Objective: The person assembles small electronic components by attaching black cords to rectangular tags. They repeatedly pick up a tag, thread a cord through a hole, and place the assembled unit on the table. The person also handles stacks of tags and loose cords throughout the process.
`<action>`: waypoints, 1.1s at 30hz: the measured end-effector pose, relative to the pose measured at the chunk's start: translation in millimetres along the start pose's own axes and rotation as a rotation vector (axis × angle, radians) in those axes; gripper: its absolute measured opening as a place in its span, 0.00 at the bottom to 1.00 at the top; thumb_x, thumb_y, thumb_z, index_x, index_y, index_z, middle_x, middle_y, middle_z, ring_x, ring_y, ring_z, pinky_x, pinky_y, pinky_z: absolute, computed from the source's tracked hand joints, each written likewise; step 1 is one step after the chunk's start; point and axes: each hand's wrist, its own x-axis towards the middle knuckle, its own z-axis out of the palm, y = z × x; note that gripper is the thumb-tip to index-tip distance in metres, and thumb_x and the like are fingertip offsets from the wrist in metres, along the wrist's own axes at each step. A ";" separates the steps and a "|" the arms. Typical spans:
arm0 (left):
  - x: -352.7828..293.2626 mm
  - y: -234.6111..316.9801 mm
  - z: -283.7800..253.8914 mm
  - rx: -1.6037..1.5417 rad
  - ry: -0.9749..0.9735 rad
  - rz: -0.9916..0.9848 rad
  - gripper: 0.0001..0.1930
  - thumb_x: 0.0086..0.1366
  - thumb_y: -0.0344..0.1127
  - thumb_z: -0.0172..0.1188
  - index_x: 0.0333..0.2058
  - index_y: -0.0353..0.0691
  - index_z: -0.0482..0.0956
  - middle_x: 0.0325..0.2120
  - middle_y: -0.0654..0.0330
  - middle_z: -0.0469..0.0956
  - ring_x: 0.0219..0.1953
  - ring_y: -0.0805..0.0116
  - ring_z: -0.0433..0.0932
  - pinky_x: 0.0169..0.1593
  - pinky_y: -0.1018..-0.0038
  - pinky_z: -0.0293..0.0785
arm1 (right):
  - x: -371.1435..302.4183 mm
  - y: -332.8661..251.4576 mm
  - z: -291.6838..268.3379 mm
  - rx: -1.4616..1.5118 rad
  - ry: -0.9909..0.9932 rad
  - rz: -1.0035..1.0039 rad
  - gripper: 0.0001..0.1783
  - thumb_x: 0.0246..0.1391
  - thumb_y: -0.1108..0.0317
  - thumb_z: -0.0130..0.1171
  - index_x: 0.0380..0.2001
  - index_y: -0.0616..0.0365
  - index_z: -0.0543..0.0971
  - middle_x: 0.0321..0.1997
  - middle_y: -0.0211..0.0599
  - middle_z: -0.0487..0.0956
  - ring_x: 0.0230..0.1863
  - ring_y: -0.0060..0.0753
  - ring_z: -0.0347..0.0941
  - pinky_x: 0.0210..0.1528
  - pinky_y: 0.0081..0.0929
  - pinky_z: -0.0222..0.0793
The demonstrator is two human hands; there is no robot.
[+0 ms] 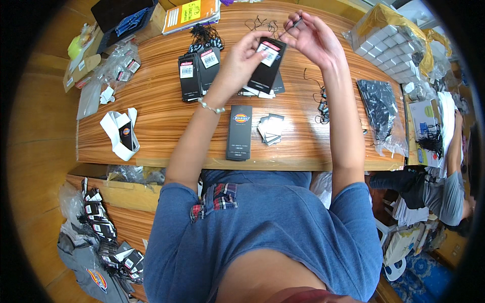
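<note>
Above the table my left hand [246, 56] pinches a black hang tag [266, 76] that bears a red-and-white barcode sticker. To its right, my right hand [319, 44] is raised with thumb and fingers together on a small dark tag string [297, 22]; its thin cord is hard to follow. More tags lie partly hidden under the held one. Left of them are stickered black tag stacks [188, 81], with a bundle of black strings [204, 38] behind. Nearer me lie a stack of plain black tags [239, 132] and a small pile of white stickers [271, 128].
Loose strings [323, 106] lie beside my right forearm, and a clear bag of strings [378, 108] farther right. A white band roll [119, 134] sits at left. Small white boxes [386, 45] fill the back right corner. Another person [447, 194] is at far right.
</note>
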 end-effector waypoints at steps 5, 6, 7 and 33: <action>9.6 -27.7 -36.3 0.147 0.040 -0.160 0.18 0.59 0.24 0.52 0.49 0.37 0.66 0.34 0.60 0.75 0.36 0.77 0.75 0.40 0.84 0.72 | 65.9 -0.8 -17.3 0.012 0.149 -0.060 0.04 0.52 0.66 0.54 0.27 0.54 0.75 0.21 0.26 0.73 0.23 0.17 0.67 0.23 0.19 0.61; 14.1 -34.0 -37.0 0.199 0.027 -0.176 0.18 0.58 0.23 0.52 0.48 0.36 0.66 0.34 0.60 0.75 0.35 0.77 0.75 0.39 0.83 0.72 | 76.1 -6.5 -22.8 -0.089 0.208 -0.073 0.04 0.52 0.66 0.53 0.27 0.54 0.74 0.22 0.27 0.74 0.23 0.17 0.68 0.23 0.20 0.62; 18.4 -40.0 -37.8 0.251 0.013 -0.191 0.18 0.58 0.23 0.52 0.48 0.36 0.66 0.34 0.60 0.75 0.35 0.77 0.75 0.39 0.83 0.72 | 87.6 -13.4 -27.0 -0.190 0.268 -0.085 0.04 0.53 0.67 0.52 0.27 0.54 0.74 0.23 0.28 0.75 0.24 0.18 0.69 0.22 0.21 0.62; -54.7 26.2 -20.2 0.929 -0.028 -0.205 0.22 0.58 0.38 0.54 0.49 0.34 0.66 0.44 0.47 0.71 0.45 0.52 0.71 0.50 0.67 0.66 | 123.4 51.8 -92.2 -1.275 0.230 -0.186 0.20 0.51 0.64 0.56 0.46 0.62 0.71 0.33 0.31 0.77 0.33 0.22 0.72 0.36 0.20 0.67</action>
